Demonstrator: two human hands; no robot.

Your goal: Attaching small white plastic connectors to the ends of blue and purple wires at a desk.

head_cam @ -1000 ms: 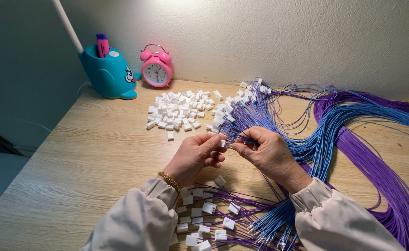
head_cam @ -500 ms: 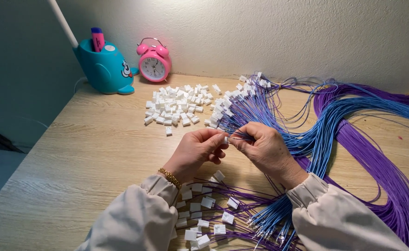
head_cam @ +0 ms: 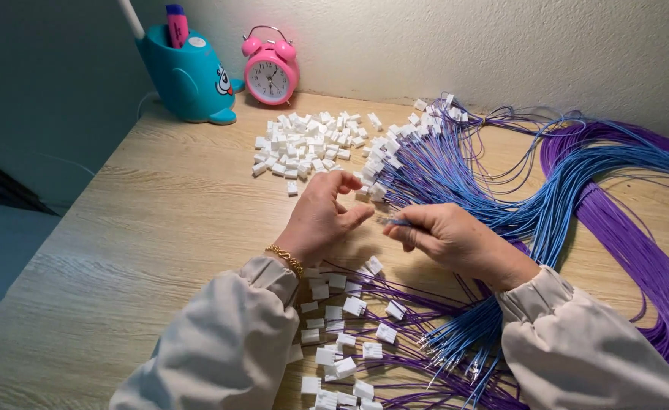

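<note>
The right hand (head_cam: 444,237) pinches the tip of a blue wire (head_cam: 396,222) between thumb and forefinger, above the middle of the wooden desk (head_cam: 159,228). The left hand (head_cam: 321,216) sits just beside it, fingers loosely curled and parted; whether it holds a small white connector I cannot tell, as nothing shows between the fingertips.

The wire end is thin and springy, so it could slip from the pinch, or its bare tip could bend if pushed off-line. The bundle of blue wires (head_cam: 456,182) running toward the back edge is dense, and a tug could drag neighbouring strands and the fitted white housings (head_cam: 384,156) out of order. A sleeve could also sweep the loose white connectors (head_cam: 342,334) near the front edge, beside the purple wires (head_cam: 638,250).

Half a second ago the two hands were touching, fingertips together around a white piece; now they are apart, the left opened, the right drawn back with the wire.
</note>
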